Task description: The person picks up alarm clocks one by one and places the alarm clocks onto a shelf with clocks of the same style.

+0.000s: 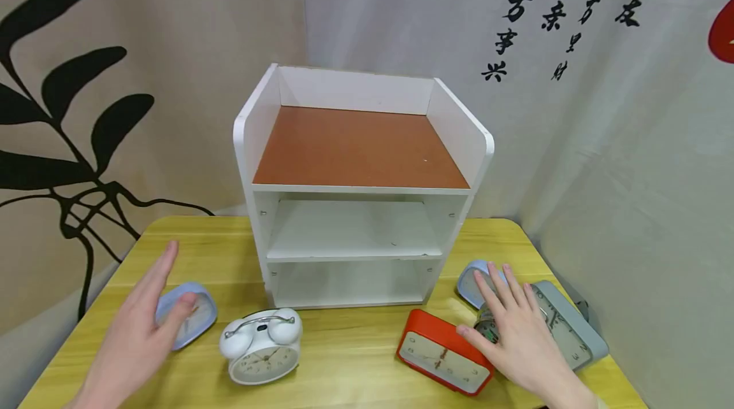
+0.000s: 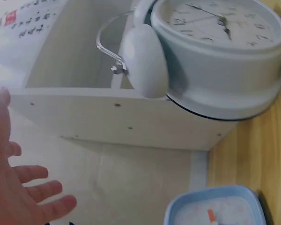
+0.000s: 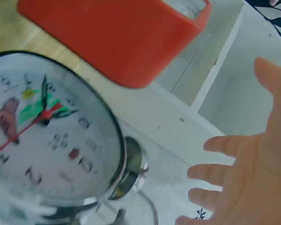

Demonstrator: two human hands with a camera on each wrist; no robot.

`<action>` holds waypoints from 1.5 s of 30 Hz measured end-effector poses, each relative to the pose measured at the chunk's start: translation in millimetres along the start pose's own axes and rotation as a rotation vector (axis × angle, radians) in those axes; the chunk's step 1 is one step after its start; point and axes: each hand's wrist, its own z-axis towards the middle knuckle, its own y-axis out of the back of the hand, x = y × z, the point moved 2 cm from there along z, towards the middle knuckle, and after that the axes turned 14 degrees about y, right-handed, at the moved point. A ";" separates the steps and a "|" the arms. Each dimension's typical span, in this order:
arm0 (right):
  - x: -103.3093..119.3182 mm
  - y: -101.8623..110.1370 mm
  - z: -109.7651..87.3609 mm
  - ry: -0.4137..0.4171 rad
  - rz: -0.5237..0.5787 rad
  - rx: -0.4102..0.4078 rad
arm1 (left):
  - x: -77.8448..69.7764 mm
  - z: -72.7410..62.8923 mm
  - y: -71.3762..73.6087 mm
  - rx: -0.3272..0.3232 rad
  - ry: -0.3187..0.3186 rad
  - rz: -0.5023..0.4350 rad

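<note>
Left hand [image 1: 136, 325] and right hand [image 1: 520, 336], spread and holding nothing, flank a white twin-bell alarm clock [image 1: 265, 361], lower left, and red alarm clock [image 1: 441, 358], lower right; gripping either by its sides seems steadiest.

Near right, the red rectangular clock [image 1: 444, 353] looks like smooth plastic. Near left, the white round twin-bell clock [image 1: 262, 350] carries a shiny metal handle [image 2: 110, 54]. The yellow table [image 1: 344, 358] shows wood grain.
</note>
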 end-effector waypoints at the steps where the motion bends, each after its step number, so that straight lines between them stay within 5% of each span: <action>1: -2.0 1.0 -1.4 -0.004 -0.001 -0.003 | -3.1 1.1 1.1 -0.014 -0.016 -0.026; 10: -17.9 9.0 -16.8 -0.033 -0.005 -0.064 | -27.2 12.6 6.4 -0.130 -0.106 -0.256; 18: -28.7 11.9 -29.9 -0.081 0.026 -0.087 | -42.2 24.4 7.8 -0.151 -0.116 -0.297; 25: -37.1 8.2 -35.8 -0.142 0.067 -0.071 | -46.0 38.9 8.5 -0.212 -0.274 -0.426; 45: -56.4 -3.9 -43.3 -0.350 0.194 -0.088 | -81.5 70.8 10.2 -0.246 -0.257 -0.527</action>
